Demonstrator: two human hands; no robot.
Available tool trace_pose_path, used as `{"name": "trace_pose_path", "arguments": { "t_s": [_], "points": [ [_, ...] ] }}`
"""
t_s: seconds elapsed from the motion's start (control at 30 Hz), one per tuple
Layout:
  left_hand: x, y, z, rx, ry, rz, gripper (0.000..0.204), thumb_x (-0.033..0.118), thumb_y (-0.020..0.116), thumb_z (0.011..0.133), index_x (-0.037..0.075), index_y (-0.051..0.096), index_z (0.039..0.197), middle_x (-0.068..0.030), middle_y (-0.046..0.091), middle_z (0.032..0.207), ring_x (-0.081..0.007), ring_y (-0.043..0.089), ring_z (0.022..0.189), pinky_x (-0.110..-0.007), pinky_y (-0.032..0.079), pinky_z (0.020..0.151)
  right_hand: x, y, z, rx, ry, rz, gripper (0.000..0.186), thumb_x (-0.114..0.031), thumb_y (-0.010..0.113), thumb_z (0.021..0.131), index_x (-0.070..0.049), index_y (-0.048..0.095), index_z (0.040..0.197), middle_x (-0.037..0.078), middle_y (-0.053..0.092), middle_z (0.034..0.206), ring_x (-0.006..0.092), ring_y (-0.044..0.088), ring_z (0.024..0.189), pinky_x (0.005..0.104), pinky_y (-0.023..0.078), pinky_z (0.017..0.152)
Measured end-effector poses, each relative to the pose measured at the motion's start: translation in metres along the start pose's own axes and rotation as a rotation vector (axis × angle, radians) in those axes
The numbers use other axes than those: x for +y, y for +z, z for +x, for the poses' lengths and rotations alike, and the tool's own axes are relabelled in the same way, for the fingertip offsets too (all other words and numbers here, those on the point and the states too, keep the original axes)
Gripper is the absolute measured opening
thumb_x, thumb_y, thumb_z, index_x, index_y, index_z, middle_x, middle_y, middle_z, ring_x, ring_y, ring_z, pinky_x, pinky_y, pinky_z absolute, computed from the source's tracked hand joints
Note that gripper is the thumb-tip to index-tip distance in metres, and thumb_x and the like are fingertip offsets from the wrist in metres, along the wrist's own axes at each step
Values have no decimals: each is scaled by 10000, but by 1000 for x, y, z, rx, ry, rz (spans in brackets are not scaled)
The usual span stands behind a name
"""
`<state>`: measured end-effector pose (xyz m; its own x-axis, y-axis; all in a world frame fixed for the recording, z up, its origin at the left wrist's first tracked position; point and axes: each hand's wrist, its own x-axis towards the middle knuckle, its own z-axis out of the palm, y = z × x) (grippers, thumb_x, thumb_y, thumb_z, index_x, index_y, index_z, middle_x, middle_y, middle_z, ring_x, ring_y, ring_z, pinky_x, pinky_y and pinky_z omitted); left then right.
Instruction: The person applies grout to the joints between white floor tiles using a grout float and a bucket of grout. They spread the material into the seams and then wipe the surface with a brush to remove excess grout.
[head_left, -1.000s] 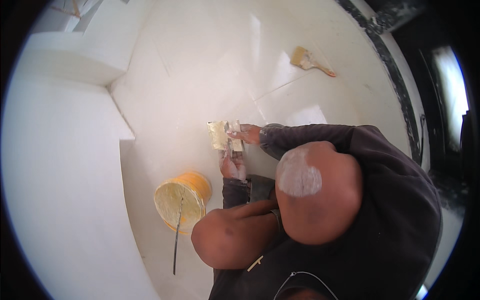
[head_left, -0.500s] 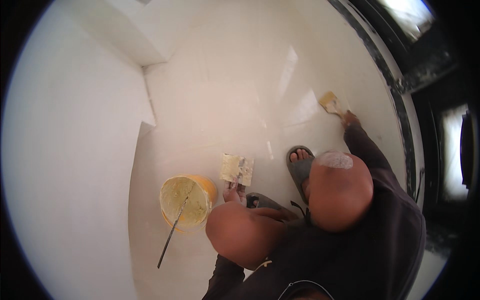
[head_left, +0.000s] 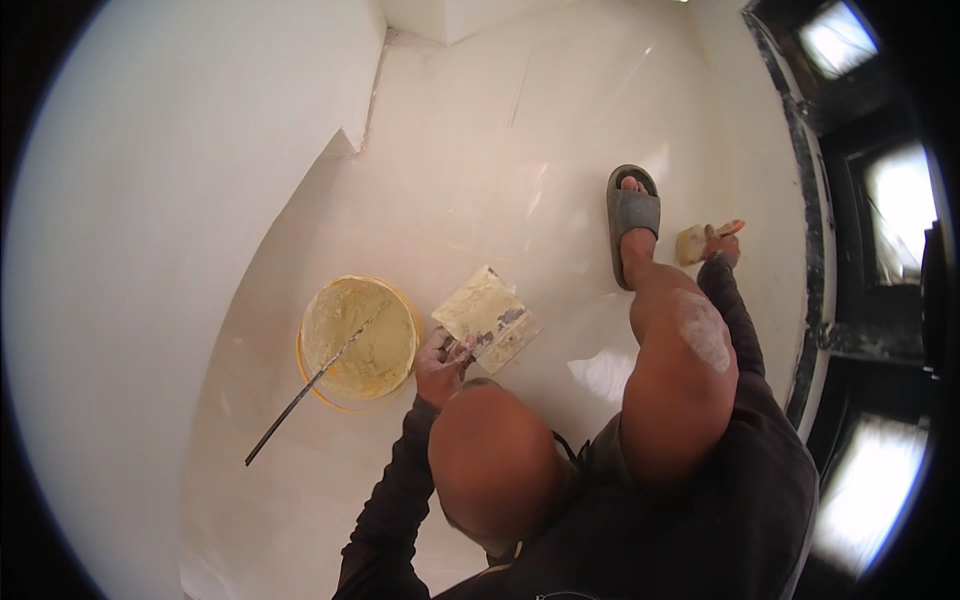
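Note:
My left hand grips a flat square putty plate at its near corner. Cream putty coats most of its face, with a few dark patches by the fingers. To its left, a yellow bucket of cream putty stands on the floor, and a dark thin rod leans out over its rim. Far to the right, at the base of the wall, my right hand is closed around a wide putty knife, whose orange handle end sticks out past the fingers. Its blade points left, low by the wall.
A white wall bends along the left side, with a jutting corner beyond the bucket. The floor is pale and glossy. My sandalled foot is planted ahead. Dark-framed windows line the right wall.
My right foot has moved forward. The putty knife has swung from pointing up-left to pointing left, lower along the wall. My left hand has tilted the plate, and more of that forearm shows.

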<state>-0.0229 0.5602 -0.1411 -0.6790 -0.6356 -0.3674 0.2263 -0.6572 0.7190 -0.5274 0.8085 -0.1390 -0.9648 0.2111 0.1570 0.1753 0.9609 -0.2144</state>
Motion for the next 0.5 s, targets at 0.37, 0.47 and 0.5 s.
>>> {"name": "trace_pose_path", "arguments": {
  "t_s": [0.37,0.47,0.5],
  "points": [
    [149,59,59,322,272,198,414,-34,499,858,-47,392,1258,-137,527,1161,-199,564,1028,-367,475,917,-265,14,-41,-1020,-591,990,148,-158,592,850,-13,602,881,52,580,639,106,545,445,252,511,405],
    [181,52,65,353,386,266,298,-28,523,858,-7,474,1151,-67,549,1018,-140,558,966,-257,461,838,-298,61,-71,-1272,-693,1060,128,-105,619,828,16,595,860,78,597,674,150,592,486,271,533,436],
    [191,50,65,376,378,308,327,-15,522,856,-13,461,1178,-77,549,1047,-150,557,983,-264,457,852,-311,77,-69,-1337,-684,983,137,-107,630,822,17,594,871,81,601,687,145,597,488,265,534,446]
  ]
}}
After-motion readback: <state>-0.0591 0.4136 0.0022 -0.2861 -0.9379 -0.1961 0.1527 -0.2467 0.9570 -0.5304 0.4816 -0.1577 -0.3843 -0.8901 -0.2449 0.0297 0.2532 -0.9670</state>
